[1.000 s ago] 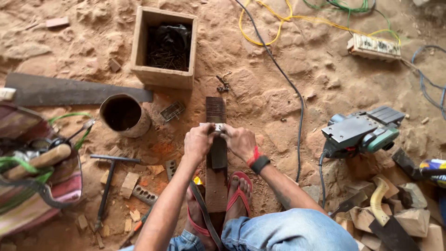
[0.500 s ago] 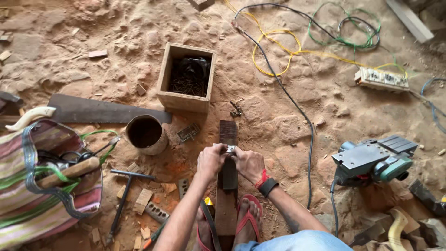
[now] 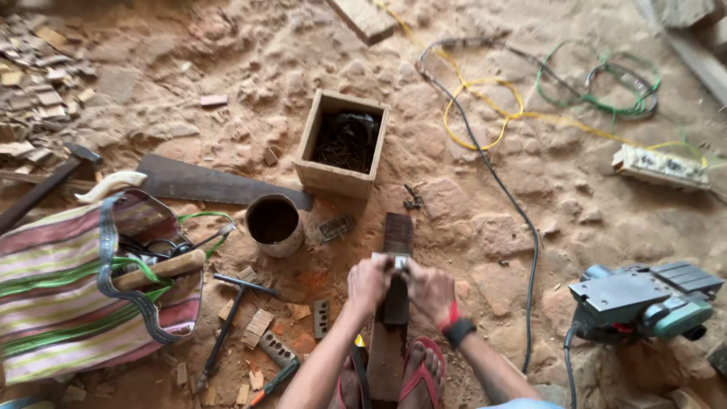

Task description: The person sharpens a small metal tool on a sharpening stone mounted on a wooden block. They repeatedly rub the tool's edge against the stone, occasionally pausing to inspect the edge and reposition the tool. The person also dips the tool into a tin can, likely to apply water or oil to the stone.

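While view has tilted up, left hand (image 3: 369, 284) and right hand (image 3: 429, 291) stay gripping small metal piece (image 3: 399, 263) on plank (image 3: 395, 265).

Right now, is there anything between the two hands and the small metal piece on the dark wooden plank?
Nothing visible. The left hand and the right hand already meet at the small metal piece on top of the dark wooden plank; no object lies between them. How the fingers grip it cannot be told.

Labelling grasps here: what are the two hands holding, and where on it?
Left hand and right hand together pinch a small shiny metal piece from either side, atop the dark wooden plank. Its kind cannot be told.
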